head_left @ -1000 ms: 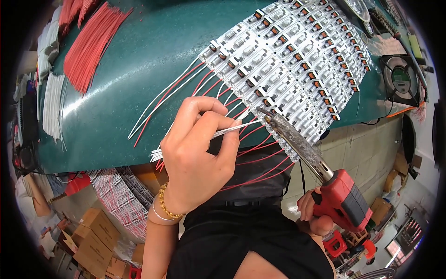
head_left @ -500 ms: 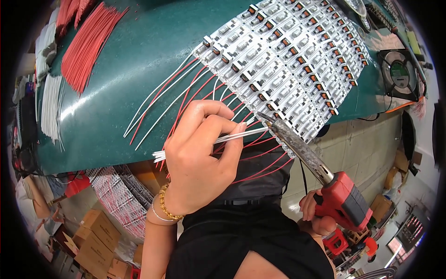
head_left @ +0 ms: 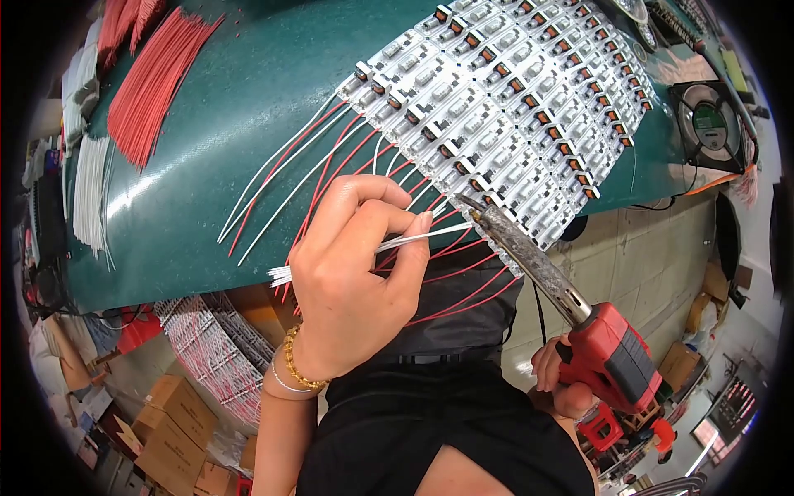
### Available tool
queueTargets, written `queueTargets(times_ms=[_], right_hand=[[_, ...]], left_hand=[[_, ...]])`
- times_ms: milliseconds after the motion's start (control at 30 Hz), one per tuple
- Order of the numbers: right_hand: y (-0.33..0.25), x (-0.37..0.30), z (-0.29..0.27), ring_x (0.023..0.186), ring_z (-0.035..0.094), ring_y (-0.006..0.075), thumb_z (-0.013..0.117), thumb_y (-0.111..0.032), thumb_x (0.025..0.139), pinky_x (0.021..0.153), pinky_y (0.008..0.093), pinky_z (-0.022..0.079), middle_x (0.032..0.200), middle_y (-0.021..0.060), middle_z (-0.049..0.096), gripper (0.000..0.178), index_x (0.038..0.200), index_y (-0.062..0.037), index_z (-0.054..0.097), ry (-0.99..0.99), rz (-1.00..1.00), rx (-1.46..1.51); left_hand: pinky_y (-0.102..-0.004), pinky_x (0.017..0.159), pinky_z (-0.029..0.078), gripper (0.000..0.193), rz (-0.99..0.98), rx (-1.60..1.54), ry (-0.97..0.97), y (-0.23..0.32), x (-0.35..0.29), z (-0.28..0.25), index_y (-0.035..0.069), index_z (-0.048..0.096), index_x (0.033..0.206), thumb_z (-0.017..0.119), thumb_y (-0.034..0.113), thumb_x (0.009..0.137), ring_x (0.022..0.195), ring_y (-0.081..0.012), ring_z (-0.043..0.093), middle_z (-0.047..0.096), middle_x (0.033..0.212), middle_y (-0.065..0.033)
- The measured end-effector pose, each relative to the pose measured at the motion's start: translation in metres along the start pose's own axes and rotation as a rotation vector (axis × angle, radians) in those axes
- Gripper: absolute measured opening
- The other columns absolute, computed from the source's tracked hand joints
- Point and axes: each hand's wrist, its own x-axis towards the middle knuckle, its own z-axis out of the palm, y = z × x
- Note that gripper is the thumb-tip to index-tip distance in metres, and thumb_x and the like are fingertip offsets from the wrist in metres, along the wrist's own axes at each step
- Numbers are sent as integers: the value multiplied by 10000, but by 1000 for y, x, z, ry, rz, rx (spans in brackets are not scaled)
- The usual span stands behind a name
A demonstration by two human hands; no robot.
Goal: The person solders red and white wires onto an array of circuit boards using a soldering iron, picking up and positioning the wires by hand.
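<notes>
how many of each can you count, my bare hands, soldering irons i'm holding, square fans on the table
Hands: 2 (left hand, right hand)
Soldering iron: 1
Fan: 1
Total: 4

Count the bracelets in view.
2: a yellow beaded bracelet and, just below it, a thin white bracelet, both on the left wrist. Some may be hidden near the right hand.
</notes>
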Motion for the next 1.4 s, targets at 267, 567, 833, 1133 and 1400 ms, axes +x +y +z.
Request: queueTargets(times_ms=[267,567,833,1133,1400], right_hand=[[11,-4,-8,399,446,99,577,-718,754,449,252,389,476,-48,434,932,1278,36,416,-135,-71,-85],[-3,-13,-4,446,502,136,713,-671,661,428,260,355,506,12,495,659,571,-50,509,90,48,-46],[5,-16,-1,460,507,142,701,-692,663,444,269,377,512,12,500,672,553,-70,474,137,45,-143],[13,-18,-8,379,431,105,614,-693,746,413,260,362,467,-37,434,914,1221,70,446,14,-72,-97],[13,-21,-6,377,431,98,594,-714,746,409,251,360,475,-41,441,913,1227,49,447,50,-116,-84]], left_hand=[[-243,463,387,116,-118,-165,-97,6,-4,-10,16,616,743,712,-40,708,596,-142,545,591,875,-79],[-256,477,426,122,-6,-78,-73,7,-5,1,8,610,762,699,-56,709,562,-133,556,575,914,-84],[-275,486,440,123,42,16,-51,4,-9,4,5,602,747,689,-61,691,562,-162,572,568,891,-75],[-205,439,262,89,9,-10,-14,5,-12,7,4,644,741,700,-54,705,512,-30,347,597,904,-43],[-190,452,264,99,27,-103,-35,3,-10,4,11,669,769,722,-36,700,518,-22,337,606,929,-41]])
